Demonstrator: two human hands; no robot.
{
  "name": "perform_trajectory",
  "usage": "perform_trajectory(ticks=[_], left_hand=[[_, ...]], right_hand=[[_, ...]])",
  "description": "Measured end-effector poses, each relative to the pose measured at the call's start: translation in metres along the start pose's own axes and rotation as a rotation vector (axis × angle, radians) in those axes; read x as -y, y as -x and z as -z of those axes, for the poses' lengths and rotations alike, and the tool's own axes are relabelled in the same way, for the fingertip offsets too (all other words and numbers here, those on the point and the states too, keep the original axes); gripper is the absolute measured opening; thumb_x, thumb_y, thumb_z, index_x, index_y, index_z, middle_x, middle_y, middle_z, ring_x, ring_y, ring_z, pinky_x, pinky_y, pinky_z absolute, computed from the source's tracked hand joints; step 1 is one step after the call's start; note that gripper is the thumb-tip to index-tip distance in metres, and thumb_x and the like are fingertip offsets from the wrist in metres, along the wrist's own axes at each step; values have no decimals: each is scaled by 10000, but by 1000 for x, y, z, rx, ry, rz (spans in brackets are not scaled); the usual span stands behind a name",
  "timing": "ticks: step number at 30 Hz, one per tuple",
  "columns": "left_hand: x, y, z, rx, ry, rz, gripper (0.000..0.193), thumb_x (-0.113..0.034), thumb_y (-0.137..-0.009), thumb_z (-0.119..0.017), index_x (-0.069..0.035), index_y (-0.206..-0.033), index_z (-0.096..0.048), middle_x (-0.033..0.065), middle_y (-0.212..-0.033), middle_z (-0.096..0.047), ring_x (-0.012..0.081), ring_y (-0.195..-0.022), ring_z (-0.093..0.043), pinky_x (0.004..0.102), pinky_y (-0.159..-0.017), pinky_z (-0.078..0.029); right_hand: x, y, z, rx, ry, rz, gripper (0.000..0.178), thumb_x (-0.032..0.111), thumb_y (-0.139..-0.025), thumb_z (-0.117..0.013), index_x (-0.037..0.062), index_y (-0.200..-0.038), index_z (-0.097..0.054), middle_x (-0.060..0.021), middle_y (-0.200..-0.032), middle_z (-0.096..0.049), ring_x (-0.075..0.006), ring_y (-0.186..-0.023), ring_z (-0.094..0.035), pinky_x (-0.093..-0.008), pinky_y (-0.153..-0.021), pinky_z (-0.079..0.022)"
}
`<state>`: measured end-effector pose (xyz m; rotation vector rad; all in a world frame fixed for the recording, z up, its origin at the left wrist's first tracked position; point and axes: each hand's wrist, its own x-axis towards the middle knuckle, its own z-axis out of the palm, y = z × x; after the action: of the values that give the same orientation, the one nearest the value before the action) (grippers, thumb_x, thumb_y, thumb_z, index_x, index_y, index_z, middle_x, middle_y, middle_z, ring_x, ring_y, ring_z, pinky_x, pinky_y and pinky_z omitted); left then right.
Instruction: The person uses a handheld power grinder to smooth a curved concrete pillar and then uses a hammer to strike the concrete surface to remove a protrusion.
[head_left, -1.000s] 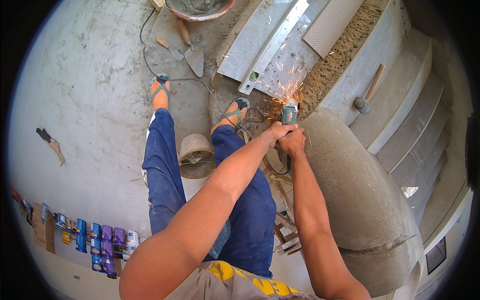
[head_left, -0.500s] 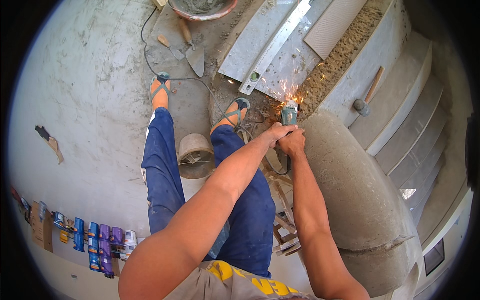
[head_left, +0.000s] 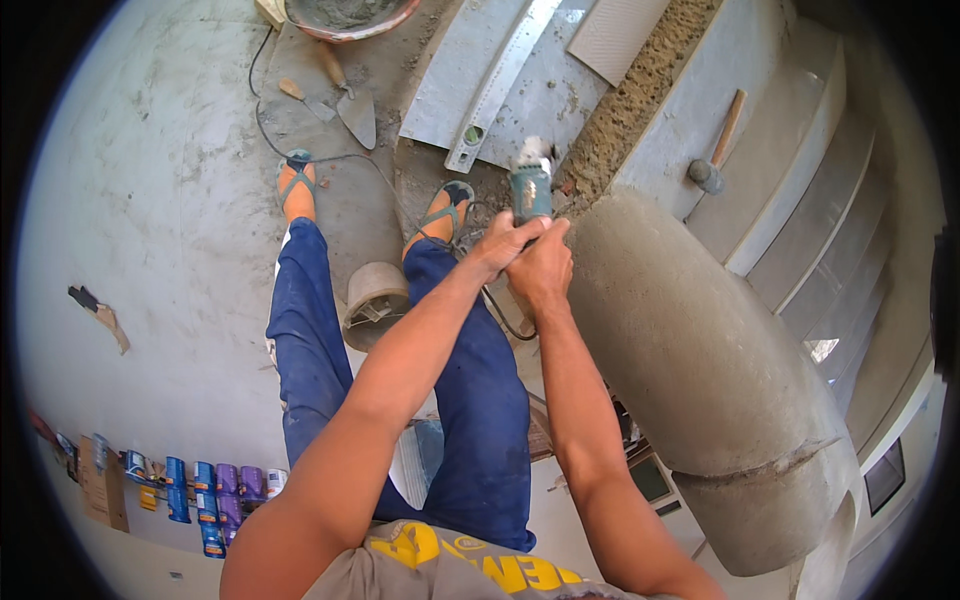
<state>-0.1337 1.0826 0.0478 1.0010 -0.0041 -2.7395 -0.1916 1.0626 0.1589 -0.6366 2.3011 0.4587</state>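
A green angle grinder [head_left: 531, 190] is held out in front of me, its head pointing away toward the tiles. Both of my hands are closed round its rear body, my left hand [head_left: 503, 243] on the left side and my right hand [head_left: 543, 264] just beside and below it. The disc end looks blurred, and no sparks come off it. Beyond the grinder lie a large grey tile [head_left: 555, 110] and a silver spirit level [head_left: 500, 85] resting on it. A dark cord runs from near my hands across the floor to the left.
A strip of rough mortar [head_left: 630, 100] borders the tile. To the right are a rounded concrete parapet [head_left: 690, 350], steps [head_left: 800, 190] and a mallet [head_left: 708, 172]. Left of the tile lie a pointed trowel [head_left: 357, 115] and a mortar basin [head_left: 350, 18]. A bucket [head_left: 376, 283] stands between my legs.
Sparks were flying from the grinder's disc at the tile edge; now there are none. The grinder and both hands have drawn back left from that edge, and the view has shifted.
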Motion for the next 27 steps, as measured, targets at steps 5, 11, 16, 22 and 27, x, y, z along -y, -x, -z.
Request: perform_trajectory(ticks=[5, 11, 16, 22, 27], left_hand=[[-54, 52, 20, -154, -80, -118, 406, -373, -928, -771, -29, -1103, -645, 58, -977, -691, 146, -856, -687, 317, -768, -589], [-88, 98, 68, -375, -82, -178, 568, -527, -969, -699, 2, -1169, -640, 96, -1039, -717, 192, -907, -723, 344, -791, -611], [-97, 132, 65, -393, 195, -339, 834, -742, -1000, -437, 27, -1275, -601, 151, -1233, -685, 270, -1153, -673, 432, -1004, -553], [-114, 147, 45, -547, 217, -227, 912, -760, -1024, -288, 41, -1396, -519, 174, -1329, -645, 312, -1275, -601, 457, -1124, -462], [-129, 161, 27, -495, 298, -234, 911, -764, -1019, -303, 36, -1419, -476, 198, -1328, -620, 314, -1247, -620, 468, -1092, -495]], right_hand=[[34, 23, -23, -42, -137, 196, 521, 197, -862, -749, 3, -1172, -378, -334, -1004, -658, -543, -901, -692, -599, -776, -565], [70, 47, -49, 12, -273, 440, 578, 95, -796, -776, -33, -1207, -391, -350, -1078, -599, -497, -882, -708, -550, -738, -604], [78, 57, -55, 67, -383, 576, 721, 125, -776, -801, -91, -1315, -374, -363, -1128, -609, -502, -910, -707, -529, -726, -605], [83, 57, -34, 413, -669, 433, 717, 181, -759, -803, -22, -1318, -402, -321, -1091, -642, -459, -905, -709, -523, -750, -566], [82, 59, -17, 372, -751, 591, 645, 223, -740, -817, -4, -1233, -470, -266, -1071, -645, -406, -996, -686, -483, -854, -516]])
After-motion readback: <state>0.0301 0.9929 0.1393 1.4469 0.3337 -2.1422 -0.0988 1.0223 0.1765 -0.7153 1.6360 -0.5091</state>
